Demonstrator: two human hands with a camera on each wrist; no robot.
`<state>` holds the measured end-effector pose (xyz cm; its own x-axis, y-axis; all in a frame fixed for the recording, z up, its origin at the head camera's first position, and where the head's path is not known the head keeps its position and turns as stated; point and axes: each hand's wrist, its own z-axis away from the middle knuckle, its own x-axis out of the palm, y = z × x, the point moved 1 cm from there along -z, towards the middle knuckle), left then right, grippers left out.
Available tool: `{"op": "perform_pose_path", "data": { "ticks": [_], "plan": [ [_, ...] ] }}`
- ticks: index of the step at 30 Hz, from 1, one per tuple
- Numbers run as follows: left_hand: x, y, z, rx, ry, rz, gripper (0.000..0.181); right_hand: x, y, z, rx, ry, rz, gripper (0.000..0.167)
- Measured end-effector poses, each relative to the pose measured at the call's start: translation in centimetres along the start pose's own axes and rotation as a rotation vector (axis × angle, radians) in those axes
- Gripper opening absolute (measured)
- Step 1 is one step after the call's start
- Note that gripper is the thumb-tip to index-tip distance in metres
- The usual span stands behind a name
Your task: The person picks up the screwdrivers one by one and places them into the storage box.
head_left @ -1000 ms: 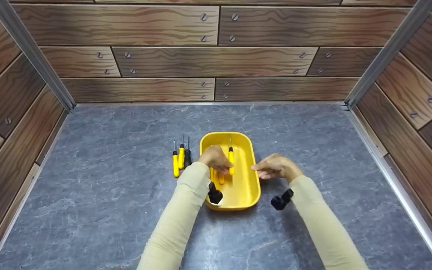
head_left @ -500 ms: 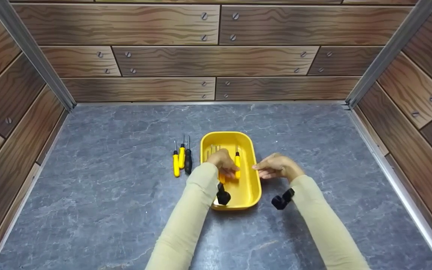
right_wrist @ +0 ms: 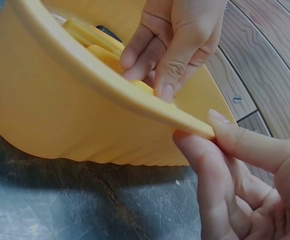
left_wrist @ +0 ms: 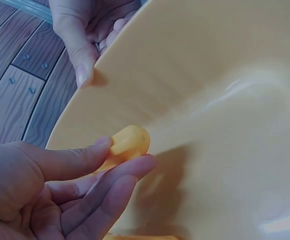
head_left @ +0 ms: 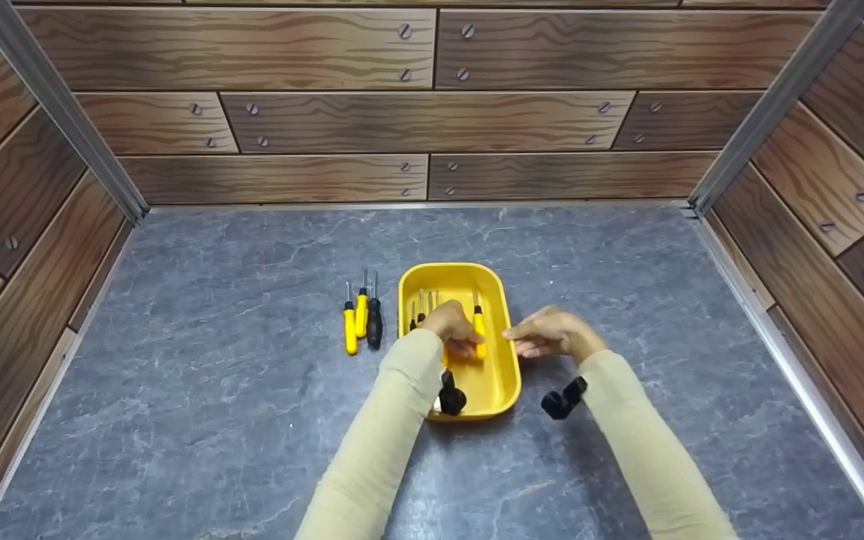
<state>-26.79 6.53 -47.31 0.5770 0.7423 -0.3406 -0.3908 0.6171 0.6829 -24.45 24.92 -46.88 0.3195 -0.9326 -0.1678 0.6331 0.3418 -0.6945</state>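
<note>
A yellow screwdriver [head_left: 480,330] with a black collar stands out over the right part of the yellow bin [head_left: 510,390], its shaft toward the far end. My left hand [head_left: 453,327] pinches its handle [left_wrist: 132,141] between thumb and fingers, inside the bin. On the bin's right rim, my right hand [head_left: 552,334] pinches the wall with thumb outstretched over the edge and fingers outside, plain in the right wrist view [right_wrist: 244,170]. Several other screwdrivers [head_left: 422,307] lie along the bin's left side, partly hidden by the left hand.
Left of the bin, two yellow screwdrivers [head_left: 350,330] and a black screwdriver [head_left: 374,324] lie side by side on the grey marbled table [head_left: 237,360]. Wood-patterned walls [head_left: 274,176] enclose the table at the back and sides.
My left hand has moved right and slightly down with the screwdriver, toward the bin's right side. The shafts of the screwdrivers on the left have come into view. My right hand keeps its place.
</note>
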Motion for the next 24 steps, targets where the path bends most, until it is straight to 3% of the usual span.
{"op": "perform_pose_path", "data": {
  "ticks": [4, 8, 14, 19, 24],
  "plan": [
    [0.4, 0.4, 1.3, 0.022, 0.016, -0.037, 0.022, 0.0, 0.0, 0.0, -0.002, 0.005, -0.003, 0.009],
    [0.7, 0.5, 1.5, 0.028, 0.016, -0.071, 0.024, 0.0, 0.0, 0.0, 0.000, 0.004, -0.007, 0.009],
    [1.1, 0.4, 1.1, 0.004, -0.030, -0.044, 0.024, 0.1, 0.0, 0.0, 0.003, -0.004, -0.005, 0.013],
    [1.3, 0.3, 1.1, -0.003, -0.030, -0.093, 0.024, 0.1, -0.1, 0.1, 0.001, -0.004, -0.009, 0.013],
    [1.8, 0.1, -0.5, -0.007, -0.016, -0.158, 0.024, 0.1, -0.1, 0.2, -0.007, -0.014, -0.006, 0.013]
  ]
}}
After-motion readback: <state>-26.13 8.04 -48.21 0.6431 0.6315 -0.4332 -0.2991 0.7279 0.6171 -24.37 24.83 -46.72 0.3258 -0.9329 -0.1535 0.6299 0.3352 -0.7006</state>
